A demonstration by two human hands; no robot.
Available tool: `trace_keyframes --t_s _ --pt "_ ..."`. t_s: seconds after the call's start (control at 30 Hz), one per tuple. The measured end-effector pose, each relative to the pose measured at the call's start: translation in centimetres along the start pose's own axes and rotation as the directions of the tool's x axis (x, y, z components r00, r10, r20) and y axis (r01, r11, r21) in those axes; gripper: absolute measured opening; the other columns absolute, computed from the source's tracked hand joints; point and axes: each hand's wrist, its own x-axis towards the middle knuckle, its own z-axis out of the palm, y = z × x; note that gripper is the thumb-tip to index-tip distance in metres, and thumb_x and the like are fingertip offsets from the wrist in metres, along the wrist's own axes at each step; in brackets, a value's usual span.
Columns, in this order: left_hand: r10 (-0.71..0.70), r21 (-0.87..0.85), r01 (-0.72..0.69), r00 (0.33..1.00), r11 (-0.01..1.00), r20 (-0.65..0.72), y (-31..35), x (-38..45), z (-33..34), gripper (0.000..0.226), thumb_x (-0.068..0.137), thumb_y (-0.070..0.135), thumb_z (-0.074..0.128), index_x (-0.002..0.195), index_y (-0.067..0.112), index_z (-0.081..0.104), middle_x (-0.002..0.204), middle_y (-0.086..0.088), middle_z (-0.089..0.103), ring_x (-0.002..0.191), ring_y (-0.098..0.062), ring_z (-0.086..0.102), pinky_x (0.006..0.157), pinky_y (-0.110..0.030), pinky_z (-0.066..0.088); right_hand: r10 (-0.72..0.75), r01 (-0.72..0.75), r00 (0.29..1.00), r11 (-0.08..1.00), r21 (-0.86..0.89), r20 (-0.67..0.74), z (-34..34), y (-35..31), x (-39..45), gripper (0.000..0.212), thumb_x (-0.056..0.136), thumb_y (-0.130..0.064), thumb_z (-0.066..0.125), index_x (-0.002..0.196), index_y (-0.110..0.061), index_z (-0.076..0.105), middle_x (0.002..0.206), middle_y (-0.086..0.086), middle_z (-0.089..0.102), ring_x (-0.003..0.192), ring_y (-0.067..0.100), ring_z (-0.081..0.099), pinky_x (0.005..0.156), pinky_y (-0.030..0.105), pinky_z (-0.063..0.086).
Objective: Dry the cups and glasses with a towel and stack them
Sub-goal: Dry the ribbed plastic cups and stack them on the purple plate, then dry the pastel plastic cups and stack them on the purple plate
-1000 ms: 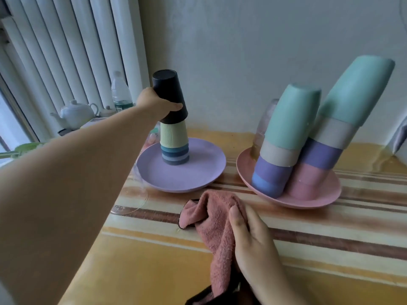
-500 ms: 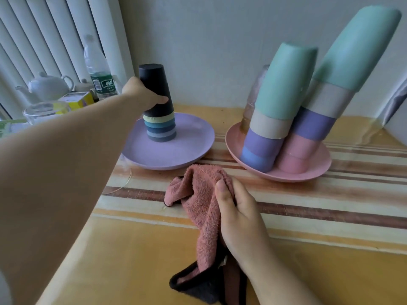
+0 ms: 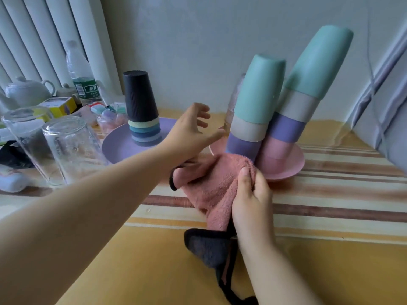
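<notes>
Here, along the left edge of the striped yellow bench (image 3: 330, 216): two clear drinking glasses (image 3: 72, 148) upside down, side by side. Behind them, toward the far left corner, a white ceramic teapot (image 3: 26, 91), a yellow box (image 3: 59, 104) and a clear plastic water bottle with a green label (image 3: 81, 78). Next, a round lilac plate (image 3: 119, 146) carrying a nested stack of upturned plastic cups (image 3: 143, 119), black cup uppermost, pale green and blue rims showing beneath. Just right of that stack, raised above the plate's near right rim: left hand (image 3: 189, 133), fingers spread and loose, gripping nothing, reaching toward the pink plate. Below it, near the middle of the bench, a fluffy pink towel with dark edging (image 3: 209, 186), bunched, lower end trailing toward the near edge. Pinched at its upper right fold by right hand (image 3: 251, 201), thumb on top, fingers curled behind. Farther right, a round pink plate (image 3: 290, 170) holding two leaning stacks of upturned pastel cups (image 3: 277, 102), mint-green on top, then beige, purple and pink; taller stack tilted right. Behind the shorter stack, something clear, too hidden to identify.
</notes>
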Motion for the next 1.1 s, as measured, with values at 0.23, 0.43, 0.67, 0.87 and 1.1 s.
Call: trace_keyframes --t_s 0.23,0.43,0.67,0.87,1.1 --pt "-0.020 -0.199 0.036 0.996 0.979 0.083 5.7 3.9 3.3 0.080 0.071 0.038 0.084 0.134 0.015 0.040 0.128 0.003 0.050 0.110 -0.009 0.053 0.078 -0.013 0.046 -0.028 0.028 1.000 1.000 0.001 0.006 0.2 0.4 -0.1 0.015 0.098 -0.022 0.044 0.094 -0.028 0.057 0.094 -0.020 0.061 0.084 -0.019 0.053 0.077 0.002 0.037" --pt "-0.028 -0.102 0.037 0.996 0.994 0.087 5.6 4.8 4.5 0.089 0.054 0.044 0.087 0.126 0.014 0.044 0.122 -0.006 0.056 0.109 -0.021 0.058 0.092 -0.042 0.051 -0.034 0.032 0.998 0.998 0.046 0.044 0.2 0.6 -0.1 0.017 0.099 -0.024 0.043 0.100 -0.022 0.060 0.101 -0.013 0.066 0.090 -0.011 0.056 0.079 0.004 0.038" --pt "0.092 0.000 -0.092 0.996 0.996 0.005 6.1 4.2 4.9 0.082 0.053 0.056 0.068 0.116 0.010 0.044 0.114 -0.004 0.047 0.103 -0.021 0.050 0.084 -0.035 0.045 -0.031 0.028 0.998 0.997 0.068 0.051 0.2 0.5 -0.2 0.017 0.099 -0.022 0.043 0.098 -0.023 0.059 0.100 -0.011 0.066 0.092 -0.004 0.057 0.080 0.008 0.040" --pt "0.151 0.043 -0.150 0.988 0.988 -0.014 7.0 4.7 4.6 0.090 0.049 0.069 0.056 0.118 0.013 0.043 0.112 0.002 0.044 0.100 -0.018 0.049 0.083 -0.033 0.044 -0.058 0.054 0.997 0.997 0.064 0.059 0.4 0.6 -0.4 0.030 0.092 -0.037 0.040 0.101 -0.018 0.061 0.098 -0.008 0.066 0.091 -0.002 0.057 0.080 0.009 0.041" --pt "0.143 -0.155 -0.148 0.989 0.977 -0.044 9.4 5.6 3.0 0.065 0.061 0.045 0.069 0.111 0.019 0.037 0.118 -0.002 0.043 0.102 -0.011 0.048 0.076 -0.022 0.046 -0.037 0.036 0.996 0.999 0.010 0.081 0.1 0.2 -0.4 0.016 0.099 -0.021 0.043 0.091 -0.022 0.056 0.090 -0.015 0.062 0.083 -0.014 0.054 0.072 0.002 0.036"
